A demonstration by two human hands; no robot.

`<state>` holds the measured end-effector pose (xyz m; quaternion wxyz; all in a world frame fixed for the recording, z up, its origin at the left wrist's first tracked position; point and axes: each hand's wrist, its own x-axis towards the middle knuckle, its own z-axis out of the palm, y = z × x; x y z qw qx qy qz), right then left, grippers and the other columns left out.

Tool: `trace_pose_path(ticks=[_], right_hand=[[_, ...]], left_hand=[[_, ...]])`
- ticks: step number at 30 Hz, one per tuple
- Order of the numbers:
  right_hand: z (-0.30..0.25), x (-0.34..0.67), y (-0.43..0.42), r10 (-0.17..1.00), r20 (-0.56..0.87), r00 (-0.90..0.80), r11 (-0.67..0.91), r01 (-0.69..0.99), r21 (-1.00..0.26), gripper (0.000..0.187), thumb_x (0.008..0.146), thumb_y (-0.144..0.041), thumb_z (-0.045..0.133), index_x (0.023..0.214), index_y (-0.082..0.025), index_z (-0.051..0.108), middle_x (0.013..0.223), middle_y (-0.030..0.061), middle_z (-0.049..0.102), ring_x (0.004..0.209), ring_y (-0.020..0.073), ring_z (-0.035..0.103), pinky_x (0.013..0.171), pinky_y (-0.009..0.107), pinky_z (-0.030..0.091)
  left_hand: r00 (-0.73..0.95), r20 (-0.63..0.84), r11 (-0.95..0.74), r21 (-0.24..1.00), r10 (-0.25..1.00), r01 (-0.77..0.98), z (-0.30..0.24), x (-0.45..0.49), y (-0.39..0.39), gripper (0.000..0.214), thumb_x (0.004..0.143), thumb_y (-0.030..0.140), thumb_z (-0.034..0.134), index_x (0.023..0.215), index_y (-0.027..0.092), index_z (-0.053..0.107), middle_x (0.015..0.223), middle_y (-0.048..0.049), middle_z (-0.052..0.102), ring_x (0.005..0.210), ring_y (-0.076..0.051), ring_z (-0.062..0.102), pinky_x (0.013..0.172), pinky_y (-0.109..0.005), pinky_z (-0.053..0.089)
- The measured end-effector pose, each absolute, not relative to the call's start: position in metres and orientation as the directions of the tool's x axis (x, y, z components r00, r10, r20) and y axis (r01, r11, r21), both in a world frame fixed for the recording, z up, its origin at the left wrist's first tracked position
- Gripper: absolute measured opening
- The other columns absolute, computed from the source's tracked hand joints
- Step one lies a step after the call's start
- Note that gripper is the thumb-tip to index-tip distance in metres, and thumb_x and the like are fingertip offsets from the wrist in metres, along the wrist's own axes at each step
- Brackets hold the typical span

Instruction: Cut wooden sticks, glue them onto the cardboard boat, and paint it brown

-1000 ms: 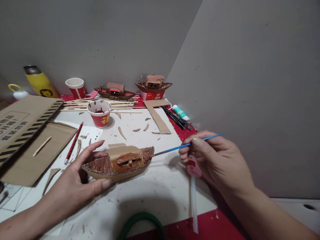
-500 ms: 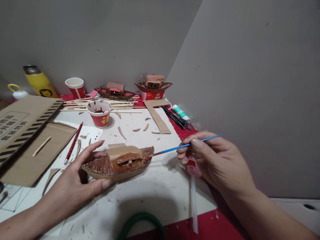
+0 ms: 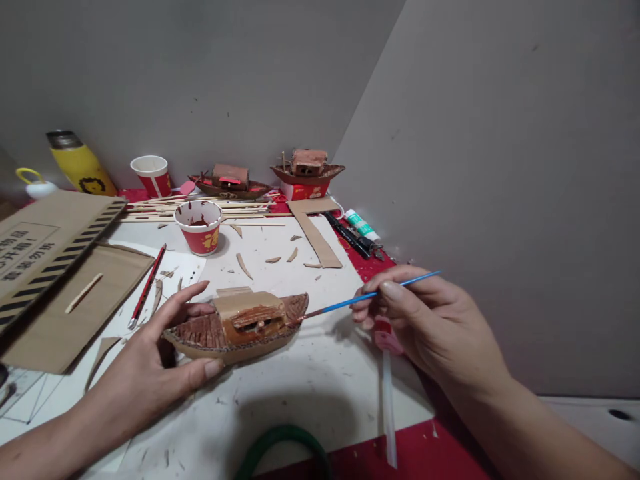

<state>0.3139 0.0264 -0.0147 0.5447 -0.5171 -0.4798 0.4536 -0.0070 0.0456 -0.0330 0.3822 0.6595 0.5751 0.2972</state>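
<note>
A cardboard model boat (image 3: 250, 350) lies on the white sheet, its deck and part of its cabin wall coated in reddish-brown paint, while the cabin roof is mostly bare cardboard. My left hand (image 3: 150, 353) grips the boat's left end, thumb along the near side and fingers behind it. Between the thumb and fingers of my right hand (image 3: 415, 310) is a thin blue paintbrush (image 3: 350, 301). Its brown-stained tip touches the boat near the right end of the cabin. Behind the boat stands a red paper cup (image 3: 199, 237) with brown paint inside.
Two finished-looking model boats (image 3: 309, 167) stand at the back, near a second paper cup (image 3: 151, 179) and a yellow bottle (image 3: 83, 167). Wooden sticks (image 3: 245, 208), cardboard scraps and a red pencil (image 3: 147, 287) lie around. A pink-ended glue stick (image 3: 389, 400) lies below my right hand.
The brush tip has shifted very slightly along the boat near the cabin's right end, my right hand moving a little with it. My left hand and the boat stay in place.
</note>
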Motion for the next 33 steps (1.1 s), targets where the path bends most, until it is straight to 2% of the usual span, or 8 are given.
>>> trace_pose_path(ticks=[5,11,17,21,24,30,33], right_hand=[[-0.0156,0.3123,0.0272,0.984,0.053,0.169,0.054,-0.003,-0.999,0.033,0.08,-0.053,0.077,0.087,-0.022,0.069,0.075,0.0039,0.076,0.055,0.0143,0.067,0.03,0.014,0.038],[-0.0162,0.3134,0.026,0.995,0.048,0.088,0.047,0.011,-0.999,0.03,0.081,-0.051,0.077,0.085,-0.021,0.07,0.07,0.0033,0.075,0.057,0.0142,0.069,0.036,0.014,0.043],[-0.0142,0.3136,0.0258,0.989,0.019,0.149,0.021,-0.013,-1.0,0.033,0.077,-0.053,0.08,0.085,-0.023,0.07,0.071,0.0025,0.075,0.056,0.0143,0.068,0.034,0.015,0.042],[-0.0122,0.3104,0.0239,0.995,0.065,0.076,0.064,0.014,-0.998,0.025,0.083,-0.047,0.076,0.087,-0.023,0.072,0.069,0.0031,0.076,0.056,0.0127,0.069,0.038,0.013,0.044],[-0.0102,0.3094,0.0221,0.995,0.097,0.015,0.096,0.042,-0.994,0.019,0.088,-0.042,0.074,0.088,-0.023,0.074,0.072,0.004,0.077,0.059,0.0116,0.07,0.043,0.013,0.048],[-0.0087,0.3109,0.0198,0.993,0.1,0.062,0.096,0.063,-0.993,0.019,0.087,-0.043,0.074,0.089,-0.024,0.075,0.071,0.0029,0.076,0.061,0.0133,0.07,0.043,0.015,0.05],[-0.0085,0.3087,0.0184,0.988,0.15,0.029,0.146,0.089,-0.985,0.017,0.088,-0.041,0.073,0.09,-0.024,0.076,0.073,0.0035,0.077,0.063,0.0132,0.072,0.051,0.016,0.055]], left_hand=[[0.186,-0.04,-0.067,0.843,0.982,0.534,-0.0354,-0.0091,0.0475,0.085,0.069,0.057,0.078,0.144,0.028,0.05,0.117,-0.0087,0.076,0.114,-0.031,0.07,0.094,-0.039,0.059],[0.163,-0.049,-0.043,0.857,0.985,0.514,-0.034,-0.0068,0.0456,0.083,0.071,0.056,0.077,0.144,0.029,0.049,0.119,-0.0086,0.075,0.115,-0.031,0.07,0.095,-0.038,0.058],[0.217,-0.051,-0.076,0.839,0.975,0.539,-0.0376,-0.0118,0.0486,0.086,0.07,0.058,0.077,0.146,0.029,0.048,0.12,-0.0098,0.074,0.113,-0.031,0.071,0.095,-0.04,0.059],[0.174,-0.045,-0.056,0.842,0.984,0.537,-0.0362,-0.0097,0.0471,0.084,0.071,0.059,0.076,0.145,0.03,0.048,0.12,-0.0082,0.074,0.112,-0.029,0.071,0.096,-0.039,0.058],[0.207,-0.046,-0.075,0.836,0.977,0.543,-0.0351,-0.0091,0.0477,0.086,0.07,0.059,0.077,0.145,0.029,0.048,0.119,-0.009,0.074,0.111,-0.03,0.072,0.095,-0.04,0.058],[0.23,-0.034,-0.098,0.837,0.973,0.538,-0.0375,-0.0122,0.0502,0.086,0.071,0.057,0.077,0.146,0.029,0.046,0.119,-0.0085,0.075,0.111,-0.029,0.072,0.093,-0.038,0.059],[0.211,-0.044,-0.08,0.836,0.976,0.543,-0.0365,-0.0108,0.0486,0.087,0.07,0.058,0.077,0.146,0.029,0.047,0.118,-0.0088,0.075,0.111,-0.03,0.072,0.094,-0.04,0.059]])
